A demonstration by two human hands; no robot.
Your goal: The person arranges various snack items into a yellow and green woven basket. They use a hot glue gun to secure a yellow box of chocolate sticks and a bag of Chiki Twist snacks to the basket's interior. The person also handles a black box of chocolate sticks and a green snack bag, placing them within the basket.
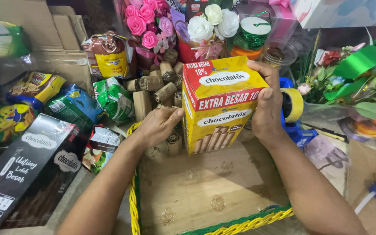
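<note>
Yellow-and-red wafer box [220, 102] stands upright in the wicker basket [240, 224], right hand [267, 104] fingers clasping its right edge, left hand [157, 126] fingers pressed against its left side.

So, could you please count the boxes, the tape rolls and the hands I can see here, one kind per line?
Yellow and red box, held upright between left hand and right hand: 1
Black boxes at the left: 2
Yellow tape roll: 1
Green ribbon spool: 1
Hands: 2
Total: 7
</note>
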